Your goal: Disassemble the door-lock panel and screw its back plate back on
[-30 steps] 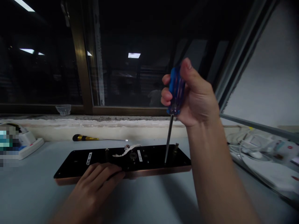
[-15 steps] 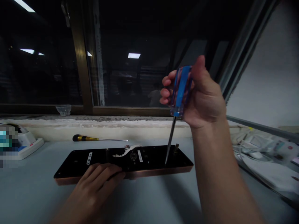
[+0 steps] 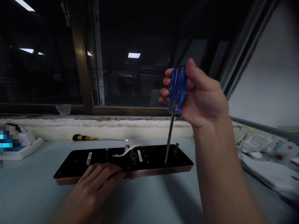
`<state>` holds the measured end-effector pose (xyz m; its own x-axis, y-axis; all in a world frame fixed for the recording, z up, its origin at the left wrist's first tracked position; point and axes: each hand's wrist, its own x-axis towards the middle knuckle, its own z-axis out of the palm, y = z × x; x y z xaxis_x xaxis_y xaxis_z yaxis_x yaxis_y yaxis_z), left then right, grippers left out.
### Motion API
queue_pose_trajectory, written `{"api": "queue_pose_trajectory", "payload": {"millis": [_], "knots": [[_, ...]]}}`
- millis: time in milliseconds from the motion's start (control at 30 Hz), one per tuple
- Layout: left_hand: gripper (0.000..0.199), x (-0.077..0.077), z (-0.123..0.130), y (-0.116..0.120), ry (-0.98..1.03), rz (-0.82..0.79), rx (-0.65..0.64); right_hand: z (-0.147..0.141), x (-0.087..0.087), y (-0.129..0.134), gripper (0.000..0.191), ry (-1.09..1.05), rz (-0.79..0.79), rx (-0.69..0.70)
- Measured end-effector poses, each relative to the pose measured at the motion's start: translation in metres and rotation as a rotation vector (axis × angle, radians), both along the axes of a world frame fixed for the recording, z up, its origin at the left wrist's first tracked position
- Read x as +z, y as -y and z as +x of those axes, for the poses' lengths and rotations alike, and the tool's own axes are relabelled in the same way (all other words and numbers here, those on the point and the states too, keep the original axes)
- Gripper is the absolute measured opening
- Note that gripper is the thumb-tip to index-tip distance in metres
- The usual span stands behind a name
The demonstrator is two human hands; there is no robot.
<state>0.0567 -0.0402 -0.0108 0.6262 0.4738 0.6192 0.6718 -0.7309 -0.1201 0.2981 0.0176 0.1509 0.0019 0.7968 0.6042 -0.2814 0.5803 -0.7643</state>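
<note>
Fingers (image 3: 164,91) of a right hand (image 3: 202,96) curl loosely around the handle of a blue screwdriver (image 3: 177,87), thumb by its upper end, as the tip meets the black face of a panel (image 3: 155,155) toward its right end. The shaft leans slightly, its handle to the right of its tip.

The panel, long and narrow with a copper-coloured rim, lies across the desk (image 3: 144,202), toward the far edge. A left hand (image 3: 93,183) rests over its near edge, left of the middle, fingers extended together and gripping nothing. Metal posts rise from the face, one (image 3: 176,148) near the right end, another (image 3: 107,153) left of the middle, with a white cable (image 3: 130,150) between them.

The panel looks stiff and fairly weighty, with smooth surfaces that could slide under sideways pressure. Its rim offers the surest hold, best taken at both ends, clear of the posts; the cable appears soft and the part most easily damaged. The chunky, ribbed handle looks easy to grip, while the slim shaft would be slicker.

Near the desk's far edge, left of the middle, lies a yellow screwdriver (image 3: 87,138), its shaft pointing right. A power strip (image 3: 30,149) sits toward the desk's left edge, white cords (image 3: 244,141) gather at the right, and a clear cup (image 3: 63,109) stands on the sill (image 3: 112,119) beneath a dark window (image 3: 130,81).
</note>
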Motion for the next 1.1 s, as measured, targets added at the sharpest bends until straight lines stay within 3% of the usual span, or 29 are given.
{"api": "queue_pose_trajectory", "payload": {"millis": [333,600,1100], "knots": [[0.049,-0.001,-0.004,-0.004,-0.001,0.015,-0.041,-0.006,-0.002,-0.007,0.026,-0.04,0.001,-0.192],[0.046,-0.004,-0.004,-0.004,0.024,0.009,-0.031,-0.003,-0.002,-0.009,0.032,-0.048,-0.077,-0.185],[0.054,-0.003,0.0,-0.001,0.014,-0.016,-0.007,-0.008,-0.001,-0.01,0.035,-0.148,-0.013,-0.215]]}}
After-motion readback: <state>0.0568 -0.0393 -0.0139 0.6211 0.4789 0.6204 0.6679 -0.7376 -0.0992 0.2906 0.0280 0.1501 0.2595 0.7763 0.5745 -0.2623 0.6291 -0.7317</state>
